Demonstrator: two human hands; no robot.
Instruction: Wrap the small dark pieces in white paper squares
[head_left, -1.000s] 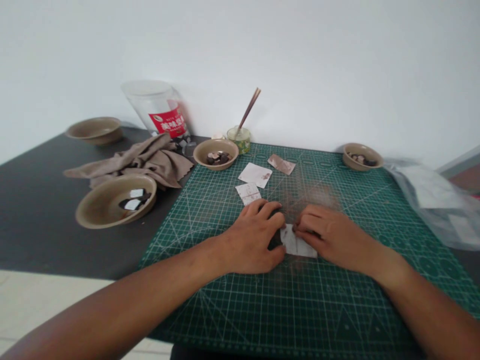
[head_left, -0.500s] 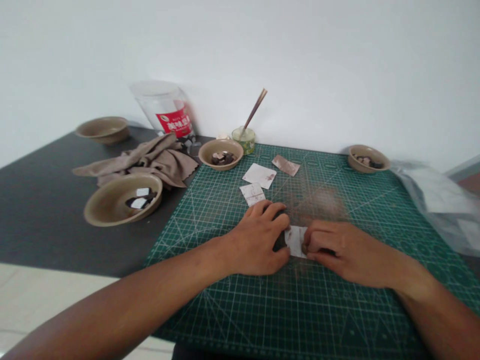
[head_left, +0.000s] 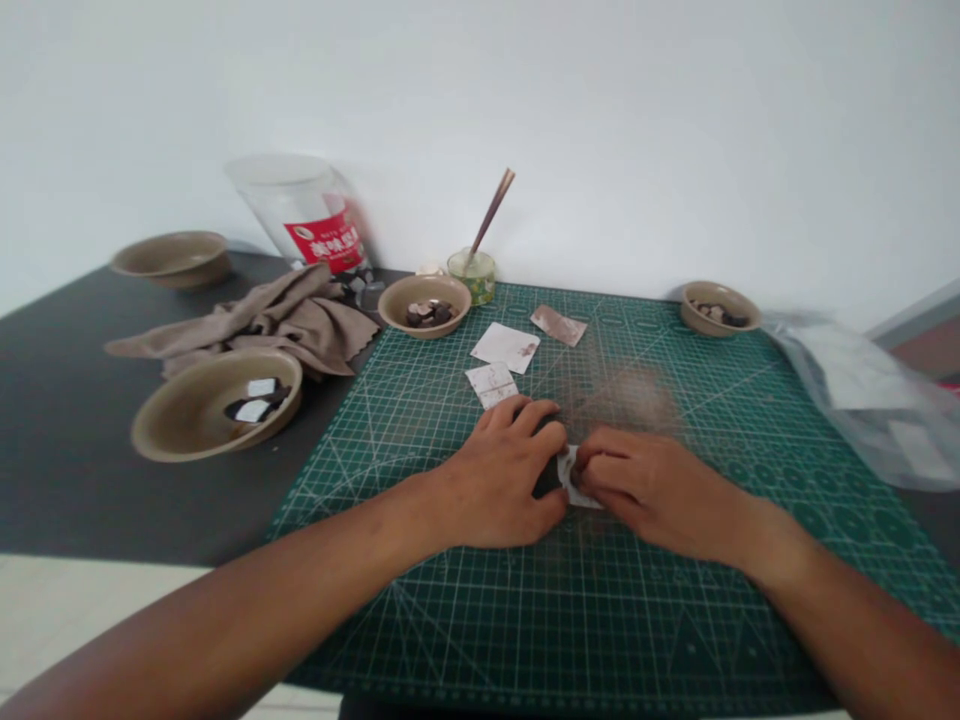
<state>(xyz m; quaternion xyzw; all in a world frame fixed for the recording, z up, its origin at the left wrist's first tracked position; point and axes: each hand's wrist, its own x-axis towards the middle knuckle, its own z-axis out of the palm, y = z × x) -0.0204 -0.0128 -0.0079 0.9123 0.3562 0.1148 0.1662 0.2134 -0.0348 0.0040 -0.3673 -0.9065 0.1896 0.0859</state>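
Observation:
A small white paper piece (head_left: 577, 490) lies on the green cutting mat (head_left: 525, 620) between my hands. My left hand (head_left: 506, 475) is curled round a dark block (head_left: 550, 477) at the paper's left edge. The fingers of my right hand (head_left: 637, 485) are pinched together over the paper; whatever they hold is hidden. Beyond my left hand lie a marked paper square (head_left: 491, 384), a larger white sheet (head_left: 504, 347) and a brown-stained strip (head_left: 559, 325).
Bowls with dark pieces stand at the left (head_left: 161, 420), back middle (head_left: 394, 310) and back right (head_left: 694, 315). Near them are a crumpled cloth (head_left: 262, 315), a plastic tub (head_left: 274, 205), a green jar (head_left: 484, 280) with sticks, and a plastic bag (head_left: 847, 390).
My right hand has moved left, closer to my left hand, and covers more of the paper. The whole view has shifted slightly.

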